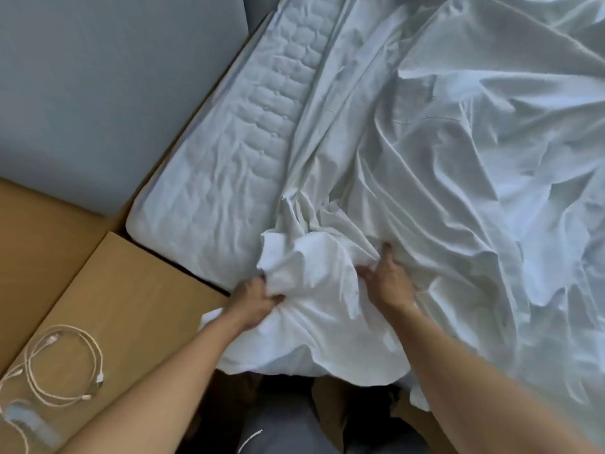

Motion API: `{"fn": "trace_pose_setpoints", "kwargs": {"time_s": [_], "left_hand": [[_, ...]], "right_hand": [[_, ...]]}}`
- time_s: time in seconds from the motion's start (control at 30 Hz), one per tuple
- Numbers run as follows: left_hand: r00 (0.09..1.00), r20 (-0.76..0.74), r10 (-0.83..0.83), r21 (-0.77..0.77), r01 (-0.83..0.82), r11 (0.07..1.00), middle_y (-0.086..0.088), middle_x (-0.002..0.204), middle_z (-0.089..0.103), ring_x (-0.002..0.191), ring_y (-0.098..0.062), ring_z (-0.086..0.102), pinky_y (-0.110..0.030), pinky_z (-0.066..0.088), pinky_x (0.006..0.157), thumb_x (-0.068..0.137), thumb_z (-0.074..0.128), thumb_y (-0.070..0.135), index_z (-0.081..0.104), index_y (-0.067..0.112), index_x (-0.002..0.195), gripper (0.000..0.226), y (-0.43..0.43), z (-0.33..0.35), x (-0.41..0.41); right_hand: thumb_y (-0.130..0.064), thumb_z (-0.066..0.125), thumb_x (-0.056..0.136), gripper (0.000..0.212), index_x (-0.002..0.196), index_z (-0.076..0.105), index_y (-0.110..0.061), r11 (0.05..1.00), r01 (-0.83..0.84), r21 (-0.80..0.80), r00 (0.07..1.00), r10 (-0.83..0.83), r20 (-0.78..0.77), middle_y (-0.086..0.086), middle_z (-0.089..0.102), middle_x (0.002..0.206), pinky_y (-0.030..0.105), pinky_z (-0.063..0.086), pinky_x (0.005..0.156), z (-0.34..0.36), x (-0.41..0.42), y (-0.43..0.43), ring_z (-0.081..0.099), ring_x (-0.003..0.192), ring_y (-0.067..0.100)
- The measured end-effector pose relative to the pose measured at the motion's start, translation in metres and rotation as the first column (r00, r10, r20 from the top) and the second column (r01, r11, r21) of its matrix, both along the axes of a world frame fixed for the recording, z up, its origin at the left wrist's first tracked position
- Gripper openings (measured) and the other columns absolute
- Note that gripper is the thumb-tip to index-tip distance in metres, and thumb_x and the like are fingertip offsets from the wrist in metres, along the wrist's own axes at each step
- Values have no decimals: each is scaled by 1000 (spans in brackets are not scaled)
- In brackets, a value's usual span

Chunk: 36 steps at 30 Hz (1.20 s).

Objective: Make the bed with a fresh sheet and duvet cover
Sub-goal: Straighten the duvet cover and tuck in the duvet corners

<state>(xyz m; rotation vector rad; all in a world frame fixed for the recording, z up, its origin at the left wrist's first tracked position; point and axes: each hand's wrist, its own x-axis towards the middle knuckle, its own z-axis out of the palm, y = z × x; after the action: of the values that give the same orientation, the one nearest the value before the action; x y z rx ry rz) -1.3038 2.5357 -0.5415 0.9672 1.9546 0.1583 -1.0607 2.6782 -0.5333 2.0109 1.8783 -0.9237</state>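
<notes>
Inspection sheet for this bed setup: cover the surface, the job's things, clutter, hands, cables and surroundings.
Surface: mattress, quilted top bare along its left side, the rest under cloth.
Job's things: white sheet, crumpled over the right of the mattress, with a bunched end hanging over the near edge. No separate duvet cover can be told apart.
Clutter: small blurred grey object on the wooden side table.
Hands: left hand grips a bunch of the white sheet. The right hand holds a fold beside it.
Cables: white cable coiled loosely on the side table.
Surroundings: grey padded panel left of the mattress.
</notes>
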Motion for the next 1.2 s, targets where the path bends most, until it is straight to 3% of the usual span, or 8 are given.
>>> {"fn": "trace_pose_setpoints", "kwargs": {"time_s": [0.23,0.3,0.4,0.6,0.8,0.93,1.07,1.2], "left_hand": [[976,-208,-61,-135,33,990,-3,109,73,98,-27,69,-36,55,78,67,81,61,63,24,120,67,-25,42,-36],[937,14,-348,-342,332,879,1,121,70,108,-21,66,-32,54,89,59,83,61,61,27,124,77,-17,36,-9],[894,64,-443,-473,418,775,5,129,63,115,-19,61,-31,50,95,51,81,73,58,27,130,94,32,35,-4],[989,-146,-31,131,50,990,0,140,47,124,-22,52,-33,44,92,69,78,67,50,27,134,81,179,38,53],[991,-93,-95,-36,92,995,-10,143,53,120,-33,55,-36,48,93,87,69,48,32,24,149,76,247,6,150],[926,-351,-142,-115,108,988,-14,134,59,121,-38,56,-49,45,102,98,48,35,50,18,135,41,251,-3,160],[860,-510,-26,135,109,985,-17,140,45,129,-39,43,-54,35,106,87,64,30,49,14,135,53,260,34,212],[912,-274,-305,461,403,791,-4,113,62,103,-27,61,-38,48,90,85,72,36,67,19,112,32,278,81,312]], "right_hand": [[-98,62,49,113,126,61,-14,939,192,-287,967,-231,-111,9,71,116,33,51,83,38,69,45,66,97,28],[-103,52,43,97,86,67,-18,989,144,-26,987,-145,-61,4,72,81,30,48,61,43,65,75,65,74,25],[-83,62,65,87,127,53,-23,902,57,429,993,-96,70,12,55,132,45,46,88,37,36,136,55,117,36],[-35,50,99,28,110,66,-15,990,138,24,988,-135,-74,17,65,119,39,47,86,-17,67,144,59,111,37],[-44,53,97,28,90,66,-20,975,218,37,964,-210,-162,3,63,89,35,41,74,9,170,124,62,97,30],[-36,63,92,31,116,68,-16,632,615,471,777,-586,-229,13,63,121,44,45,96,29,288,137,58,113,34],[-23,73,90,58,139,52,-1,425,882,-202,377,-895,-238,17,60,132,42,51,91,14,369,130,62,113,34],[-26,84,80,50,122,67,-4,661,659,-359,469,-734,-491,9,71,113,39,57,84,24,332,140,69,102,28]]}}
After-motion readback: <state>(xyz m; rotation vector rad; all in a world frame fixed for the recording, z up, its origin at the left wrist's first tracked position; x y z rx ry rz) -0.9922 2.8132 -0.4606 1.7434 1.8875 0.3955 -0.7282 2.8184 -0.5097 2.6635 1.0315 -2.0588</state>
